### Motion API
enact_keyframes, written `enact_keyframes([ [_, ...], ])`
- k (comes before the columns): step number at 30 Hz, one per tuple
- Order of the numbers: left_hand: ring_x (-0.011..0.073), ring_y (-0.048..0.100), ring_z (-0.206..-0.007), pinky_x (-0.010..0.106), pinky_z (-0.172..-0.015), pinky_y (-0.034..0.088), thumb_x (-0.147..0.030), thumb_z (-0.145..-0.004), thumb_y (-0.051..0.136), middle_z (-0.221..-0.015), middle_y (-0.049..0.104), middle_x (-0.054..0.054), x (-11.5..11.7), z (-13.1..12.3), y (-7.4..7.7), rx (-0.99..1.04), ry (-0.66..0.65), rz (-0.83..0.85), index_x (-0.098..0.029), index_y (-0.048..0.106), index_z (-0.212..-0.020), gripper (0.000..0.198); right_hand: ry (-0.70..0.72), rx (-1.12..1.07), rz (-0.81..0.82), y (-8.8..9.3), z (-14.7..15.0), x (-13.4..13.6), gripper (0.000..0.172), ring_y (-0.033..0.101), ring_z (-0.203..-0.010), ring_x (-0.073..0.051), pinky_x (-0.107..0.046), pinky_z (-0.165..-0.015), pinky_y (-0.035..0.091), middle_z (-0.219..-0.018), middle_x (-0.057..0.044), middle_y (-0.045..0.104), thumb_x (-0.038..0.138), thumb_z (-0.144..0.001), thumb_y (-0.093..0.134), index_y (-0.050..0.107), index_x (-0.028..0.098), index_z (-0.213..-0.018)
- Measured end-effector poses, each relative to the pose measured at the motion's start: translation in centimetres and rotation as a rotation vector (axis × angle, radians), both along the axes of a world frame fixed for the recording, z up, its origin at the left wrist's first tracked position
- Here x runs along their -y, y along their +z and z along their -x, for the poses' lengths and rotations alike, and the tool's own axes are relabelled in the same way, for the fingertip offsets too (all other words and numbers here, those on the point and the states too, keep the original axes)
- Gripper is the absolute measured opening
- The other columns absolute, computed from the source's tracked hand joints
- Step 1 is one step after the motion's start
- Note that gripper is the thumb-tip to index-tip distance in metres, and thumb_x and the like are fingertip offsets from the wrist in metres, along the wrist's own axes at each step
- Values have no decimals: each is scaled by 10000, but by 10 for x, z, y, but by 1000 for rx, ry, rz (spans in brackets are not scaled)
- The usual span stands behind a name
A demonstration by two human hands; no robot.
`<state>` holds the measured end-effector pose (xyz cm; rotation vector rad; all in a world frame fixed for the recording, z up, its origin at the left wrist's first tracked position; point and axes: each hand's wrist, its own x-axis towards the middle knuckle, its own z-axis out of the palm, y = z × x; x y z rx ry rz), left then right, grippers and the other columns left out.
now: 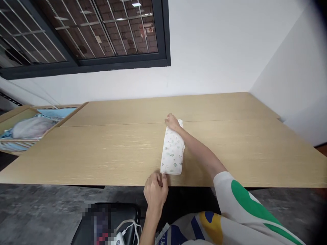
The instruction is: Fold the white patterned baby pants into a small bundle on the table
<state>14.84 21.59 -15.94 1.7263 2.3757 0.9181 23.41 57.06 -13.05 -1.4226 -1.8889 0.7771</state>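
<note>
A white cloth (172, 153) with small printed figures lies folded into a long, narrow strip on the wooden table. My left hand (155, 187) is at its near left corner, thumb and fingers pinched on the edge. Across the far end reaches my right hand (172, 121), its fingers curled at the far left corner. The right wrist and forearm cover part of the cloth's far right side. The fingertips of the right hand are partly hidden, but they look closed on the cloth's edge.
The wooden table (114, 149) has a seam along its length. A crib-like wooden box (68, 117) with bedding stands at the left. Behind are a white wall (209, 51) and a barred window. A black chair (125, 211) with a white cable (127, 222) is below.
</note>
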Motion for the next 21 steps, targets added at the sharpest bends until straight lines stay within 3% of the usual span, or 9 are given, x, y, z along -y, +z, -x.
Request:
enact_keyframes([
  [3, 244, 545, -806, 366, -753, 405, -442, -925, 551, -837, 574, 54, 0, -6, -6, -23, -93, -168, -240, 475, -802, 249, 286, 45, -147, -2, -2, 45, 376, 590, -1259, -278, -451, -1085, 466, -1407, -178, 569, 351, -1019, 519, 513, 178, -1353],
  [5, 231, 547, -824, 360, -755, 431, -440, -903, 588, -881, 571, 53, -3, -13, -11, 72, -138, -227, -234, 479, -832, 244, 521, 67, -201, -5, -7, 84, 440, 562, -1309, -283, -468, -1117, 448, -1434, -179, 556, 435, -1039, 504, 494, 176, -1395],
  [9, 135, 415, -589, 279, -603, 368, -403, -966, 531, -639, 386, -50, -5, -22, -23, 316, -172, -262, -254, 334, -664, 389, 853, 78, -194, -10, -27, 153, 502, 536, -1357, -265, -451, -1153, 434, -1455, -175, 553, 497, -1077, 425, 481, 157, -1442],
  [12, 112, 286, -507, 276, -545, 288, -348, -1020, 448, -555, 255, -66, -5, -21, -28, 348, -179, -251, -243, 241, -592, 487, 931, 65, -151, -11, -43, 180, 521, 510, -1396, -248, -420, -1189, 410, -1469, -189, 551, 474, -1097, 376, 482, 114, -1458],
  [16, 124, 406, -543, 277, -598, 367, -303, -1031, 459, -559, 383, -39, -5, -17, -29, 202, -241, -335, -240, 339, -576, 474, 953, 74, -182, -11, -59, 190, 510, 468, -1451, -238, -418, -1224, 378, -1542, -188, 514, 424, -1104, 376, 479, 126, -1504],
  [17, 140, 496, -614, 285, -656, 415, -302, -1022, 490, -615, 489, -14, -5, -17, -30, 140, -254, -357, -238, 422, -605, 428, 964, 84, -201, -12, -61, 190, 497, 444, -1474, -233, -420, -1235, 363, -1566, -172, 498, 407, -1104, 385, 480, 149, -1517],
  [19, 207, 644, -898, 341, -829, 475, -312, -1001, 556, -914, 692, 80, -4, -19, -33, -6, -280, -357, -217, 627, -811, 224, 1004, 113, -233, -16, -63, 191, 474, 372, -1525, -213, -411, -1265, 316, -1608, -130, 462, 363, -1107, 393, 474, 193, -1542],
  [20, 249, 650, -1062, 381, -908, 470, -317, -995, 575, -1111, 711, 128, -3, -20, -36, -84, -289, -332, -204, 679, -979, 154, 1026, 129, -251, -19, -63, 192, 471, 336, -1544, -205, -407, -1277, 290, -1622, -115, 445, 343, -1108, 395, 467, 204, -1553],
  [21, 285, 621, -1193, 416, -964, 452, -320, -995, 582, -1273, 681, 160, -1, -21, -39, -157, -295, -296, -195, 679, -1136, 212, 1042, 145, -275, -22, -63, 192, 473, 308, -1556, -202, -407, -1285, 272, -1631, -109, 430, 329, -1109, 397, 457, 208, -1563],
])
